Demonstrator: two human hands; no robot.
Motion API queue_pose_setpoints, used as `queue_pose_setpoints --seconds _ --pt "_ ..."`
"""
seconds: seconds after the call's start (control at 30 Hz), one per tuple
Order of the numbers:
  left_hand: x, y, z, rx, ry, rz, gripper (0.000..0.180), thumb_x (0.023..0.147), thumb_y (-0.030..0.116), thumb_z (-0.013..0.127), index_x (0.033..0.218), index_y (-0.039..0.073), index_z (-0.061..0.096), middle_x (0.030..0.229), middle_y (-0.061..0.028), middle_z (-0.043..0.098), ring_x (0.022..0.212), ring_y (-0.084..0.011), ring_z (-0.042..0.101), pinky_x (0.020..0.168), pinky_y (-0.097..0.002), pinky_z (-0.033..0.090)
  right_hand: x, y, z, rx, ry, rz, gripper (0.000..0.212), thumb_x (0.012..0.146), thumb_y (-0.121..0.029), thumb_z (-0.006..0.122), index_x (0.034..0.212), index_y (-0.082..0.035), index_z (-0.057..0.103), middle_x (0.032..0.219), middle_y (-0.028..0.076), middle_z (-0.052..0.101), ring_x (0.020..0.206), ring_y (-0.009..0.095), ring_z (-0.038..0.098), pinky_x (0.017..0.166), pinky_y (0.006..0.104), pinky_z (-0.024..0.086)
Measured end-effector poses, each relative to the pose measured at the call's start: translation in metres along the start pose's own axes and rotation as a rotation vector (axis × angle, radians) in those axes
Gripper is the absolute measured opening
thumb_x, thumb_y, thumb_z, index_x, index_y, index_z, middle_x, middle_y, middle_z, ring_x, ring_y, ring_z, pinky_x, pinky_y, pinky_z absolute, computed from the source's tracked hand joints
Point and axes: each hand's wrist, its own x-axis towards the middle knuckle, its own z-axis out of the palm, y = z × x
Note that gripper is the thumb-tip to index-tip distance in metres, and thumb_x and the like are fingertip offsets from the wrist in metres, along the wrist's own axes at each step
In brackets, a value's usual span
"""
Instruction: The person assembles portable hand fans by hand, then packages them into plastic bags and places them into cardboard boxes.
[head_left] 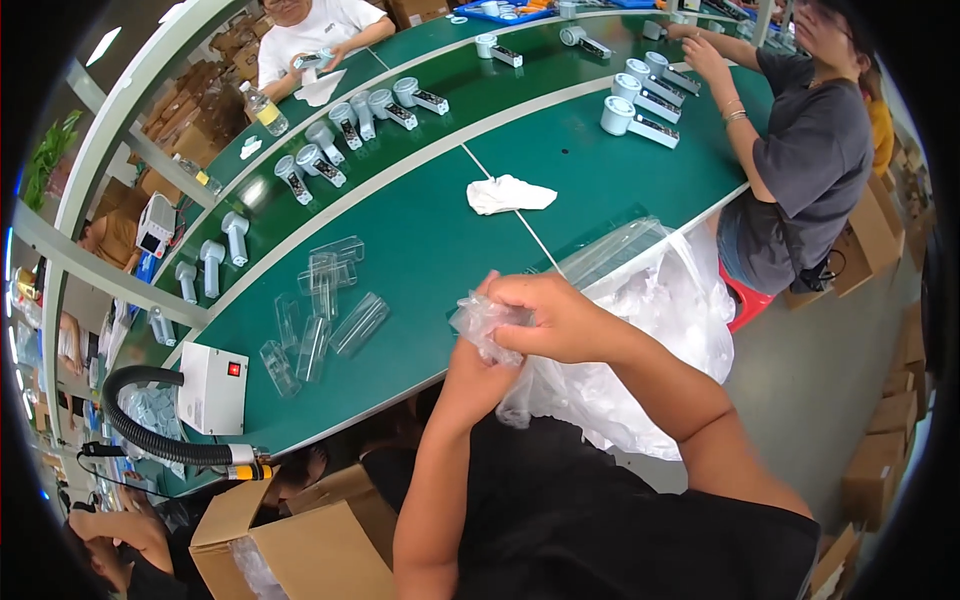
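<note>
In front of my body, above the near edge of the green table, both hands hold a crumpled piece of thin transparent plastic (483, 322). My left hand (478, 378) is closed round it from below, its fingers partly hidden by the film. From the right, my right hand (560, 318) pinches the same plastic, thumb bent inward. Whether anything lies inside the film I cannot tell. To the left on the table are several transparent plastic covers (357, 325), loosely piled. A large plastic bag (660, 345) hangs by my right forearm, with more transparent covers (620, 250) beside its top.
A white cloth (510, 195) lies mid-table. Grey handheld devices (345, 125) line the conveyor beyond. A white box with a black hose (213, 388) stands left, above an open carton (320, 545). Co-workers sit at right (815, 150) and across (315, 40).
</note>
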Motion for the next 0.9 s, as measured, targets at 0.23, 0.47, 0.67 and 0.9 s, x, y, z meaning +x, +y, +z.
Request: queue_pose_setpoints --seconds 0.23,0.47,0.67,0.9 --pt "-0.016 0.003 -0.016 0.162 0.105 0.139 0.042 0.085 0.003 0.062 0.126 0.0 0.054 0.117 -0.0064 0.057 0.106 -0.0141 0.056 0.093 -0.0321 0.047 0.012 -0.011 0.018 -0.225 -0.158 -0.023 0.016 0.079 -0.016 0.061 0.083 -0.001 0.058 0.074 0.016 0.06 0.067 0.033 0.059 0.062 0.039 0.046" --pt "-0.036 -0.018 -0.042 0.092 0.008 -0.061 0.024 0.093 0.007 0.056 0.117 0.002 0.058 0.111 -0.0055 0.061 0.102 -0.0141 0.056 0.088 -0.0299 0.046 0.018 -0.011 0.01 -0.403 -0.219 -0.169 0.021 0.076 -0.012 0.066 0.097 -0.008 0.07 0.082 0.011 0.064 0.063 0.026 0.059 0.063 0.0326 0.05" --pt "-0.036 -0.028 -0.044 -0.284 0.303 -0.401 0.026 0.096 0.011 0.055 0.12 0.002 0.057 0.112 -0.0043 0.06 0.102 -0.0136 0.056 0.085 -0.0299 0.047 0.002 -0.038 0.006 -0.208 0.025 -0.051 0.046 0.074 -0.009 0.075 0.118 -0.014 0.064 0.103 0.008 0.06 0.076 0.017 0.062 0.068 0.0274 0.052" --pt "-0.054 -0.005 -0.05 -0.065 0.117 -0.296 0.029 0.088 0.01 0.056 0.114 0.0 0.06 0.094 0.0012 0.061 0.083 -0.0083 0.056 0.072 -0.0254 0.045 0.021 -0.002 0.027 -0.384 0.055 -0.273 0.012 0.083 -0.011 0.07 0.094 -0.008 0.071 0.081 0.006 0.065 0.074 0.021 0.064 0.065 0.0314 0.051"
